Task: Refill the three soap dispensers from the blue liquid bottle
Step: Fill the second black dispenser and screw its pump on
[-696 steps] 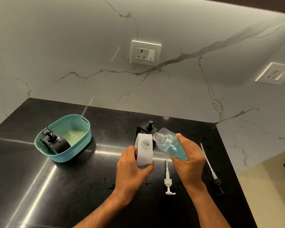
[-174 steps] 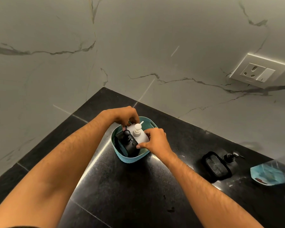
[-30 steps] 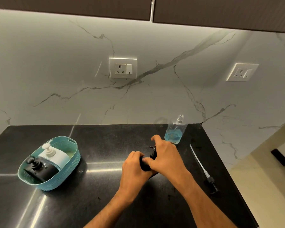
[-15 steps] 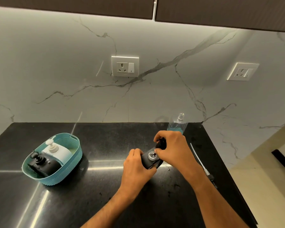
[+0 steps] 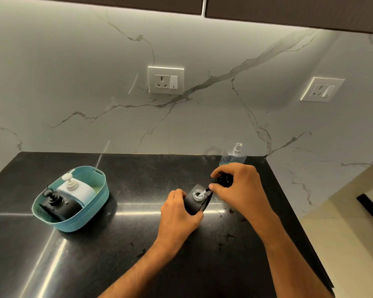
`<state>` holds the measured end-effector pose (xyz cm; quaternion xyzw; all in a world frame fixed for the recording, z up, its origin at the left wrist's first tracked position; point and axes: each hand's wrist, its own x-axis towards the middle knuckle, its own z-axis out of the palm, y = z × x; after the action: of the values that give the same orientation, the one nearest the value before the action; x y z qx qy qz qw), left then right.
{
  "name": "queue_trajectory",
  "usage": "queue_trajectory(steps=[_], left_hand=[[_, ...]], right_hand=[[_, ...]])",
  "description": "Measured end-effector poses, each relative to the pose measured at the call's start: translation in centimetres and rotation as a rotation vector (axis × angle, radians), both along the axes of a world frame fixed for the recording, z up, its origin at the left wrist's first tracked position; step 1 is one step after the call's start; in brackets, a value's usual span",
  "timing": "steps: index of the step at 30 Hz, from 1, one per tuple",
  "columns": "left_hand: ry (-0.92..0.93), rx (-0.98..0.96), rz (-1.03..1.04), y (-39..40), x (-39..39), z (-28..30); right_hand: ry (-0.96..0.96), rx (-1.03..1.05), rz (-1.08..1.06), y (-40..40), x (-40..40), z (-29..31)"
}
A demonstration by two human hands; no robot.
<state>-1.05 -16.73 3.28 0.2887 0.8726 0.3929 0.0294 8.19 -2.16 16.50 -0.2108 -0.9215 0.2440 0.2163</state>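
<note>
Right hand [image 5: 238, 187] pinched a black pump head [image 5: 224, 180], its tube tip angled down-left into the open neck of the black dispenser [image 5: 197, 201] on the countertop [image 5: 116, 244]; left hand [image 5: 178, 216] clamped the dispenser's near side. Blue liquid bottle [image 5: 233, 157] stood uncapped just behind the right hand, nearer that hand than the left, so a pour would likely fall to it. Teal basket [image 5: 84, 220], well apart at left, held a white dispenser [image 5: 78, 188] & another black one [image 5: 58, 205]. Bottle's lower body was hidden by knuckles; fill levels couldn't be made out.
</note>
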Motion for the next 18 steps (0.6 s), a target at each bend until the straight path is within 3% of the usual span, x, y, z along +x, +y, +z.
queue_trajectory(steps=[9,13,18], left_hand=[[-0.002,0.030,0.141,-1.0,-1.4,-0.3],[-0.008,0.032,0.173,-1.3,-1.5,-0.5],[-0.034,0.025,0.180,-1.4,-0.9,-0.9]], right_hand=[[0.195,-0.091,-0.095,1.7,2.1,-1.8],[0.210,-0.053,-0.184,2.1,1.9,-6.8],[0.051,-0.088,-0.289,0.8,1.6,-15.3]])
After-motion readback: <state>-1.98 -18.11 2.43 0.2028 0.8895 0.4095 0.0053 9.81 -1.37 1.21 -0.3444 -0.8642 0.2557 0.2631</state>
